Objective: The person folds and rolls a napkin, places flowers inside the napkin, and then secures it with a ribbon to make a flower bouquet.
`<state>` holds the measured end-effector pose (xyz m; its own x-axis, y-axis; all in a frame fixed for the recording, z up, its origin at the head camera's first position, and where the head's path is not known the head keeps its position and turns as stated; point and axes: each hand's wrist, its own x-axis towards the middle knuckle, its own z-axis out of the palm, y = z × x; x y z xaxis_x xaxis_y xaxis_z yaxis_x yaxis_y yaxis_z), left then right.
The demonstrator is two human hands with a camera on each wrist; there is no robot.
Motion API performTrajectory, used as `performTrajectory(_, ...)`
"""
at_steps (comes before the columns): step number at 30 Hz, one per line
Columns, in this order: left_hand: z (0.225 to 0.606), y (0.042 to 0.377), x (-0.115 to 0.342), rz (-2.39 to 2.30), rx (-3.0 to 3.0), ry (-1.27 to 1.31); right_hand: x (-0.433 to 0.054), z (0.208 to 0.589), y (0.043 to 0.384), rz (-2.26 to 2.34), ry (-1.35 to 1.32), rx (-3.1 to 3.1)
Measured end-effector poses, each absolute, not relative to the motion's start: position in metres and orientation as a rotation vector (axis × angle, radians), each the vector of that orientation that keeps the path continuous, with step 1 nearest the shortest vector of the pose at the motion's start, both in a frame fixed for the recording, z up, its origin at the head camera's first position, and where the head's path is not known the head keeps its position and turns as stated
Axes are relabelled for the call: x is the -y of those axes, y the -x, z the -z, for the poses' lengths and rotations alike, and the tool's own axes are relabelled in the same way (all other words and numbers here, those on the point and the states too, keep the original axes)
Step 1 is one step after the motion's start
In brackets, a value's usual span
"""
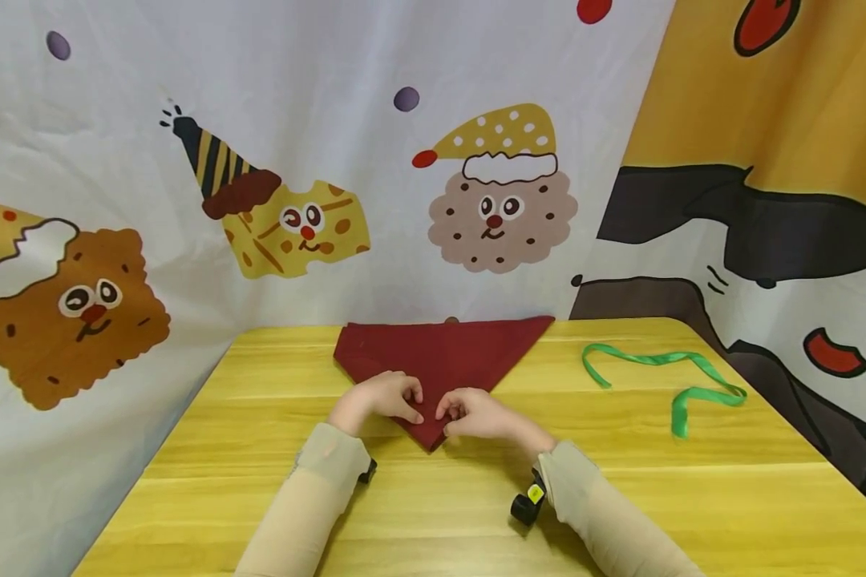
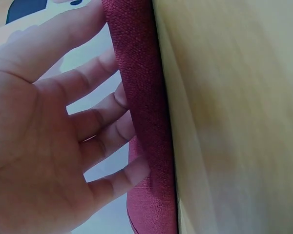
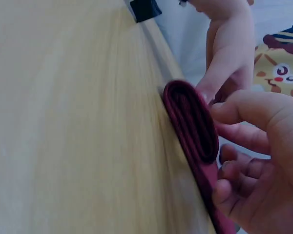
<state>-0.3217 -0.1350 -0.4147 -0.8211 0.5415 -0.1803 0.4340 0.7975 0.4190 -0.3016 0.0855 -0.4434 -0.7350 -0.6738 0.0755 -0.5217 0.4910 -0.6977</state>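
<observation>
A dark red cloth (image 1: 443, 349) lies at the back of the table, narrowing to a point toward the person. In the right wrist view, the cloth's end (image 3: 191, 122) shows several layers folded over in a flat roll. My left hand (image 1: 388, 395) is at the left side of the narrow part; in the left wrist view its slightly bent fingers (image 2: 95, 114) rest against the cloth. On the other side my right hand (image 1: 476, 413) touches the cloth, thumb and index finger at the folded end, the other fingers loosely bent. Neither hand visibly grips the cloth.
A green ribbon (image 1: 700, 393) lies curved on the right side of the wooden table (image 1: 433, 521). Behind the table hangs a white curtain (image 1: 375, 48) printed with cartoon food. Each wrist carries a small black camera, such as the right one (image 1: 528, 503).
</observation>
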Motion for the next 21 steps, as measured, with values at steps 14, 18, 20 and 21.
performTrajectory(14,0.422,0.326,0.147,-0.677,-2.602,-0.79,-0.075,0.451,0.298,1.127,0.899,-2.491)
performTrajectory(18,0.419,0.329,0.153,-0.73,-2.53,-0.835,-0.077,0.455,0.3,1.176,0.87,-2.471)
performTrajectory(20,0.418,0.33,0.154,-0.749,-2.494,-0.858,-0.078,0.457,0.301,1.195,0.863,-2.462)
performTrajectory(21,0.418,0.331,0.155,-0.75,-2.48,-0.874,-0.078,0.458,0.301,1.203,0.863,-2.458)
